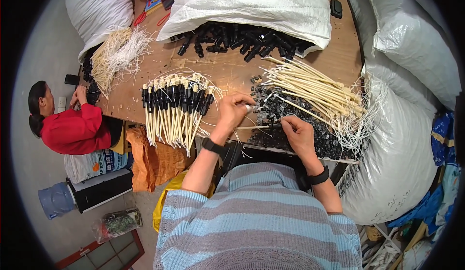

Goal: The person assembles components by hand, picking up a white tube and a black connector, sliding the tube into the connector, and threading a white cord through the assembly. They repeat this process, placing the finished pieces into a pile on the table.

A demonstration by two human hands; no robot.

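A slender cream stick (254, 127) extends between left hand (233, 109) and right hand (299, 134), long axis 9-to-3 o'clock; fingers (289, 122) curled, grip unclear. Beyond the brown wooden table (213, 69), a grey wall (41, 62) stands at 9 o'clock.

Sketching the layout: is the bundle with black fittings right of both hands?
No, the bundle with black fittings lies left of the left hand.

There are three piles of pale sticks (169, 125) (315, 83) (105, 64), two wristbands (213, 147) (318, 176), and one blue jug (55, 200).
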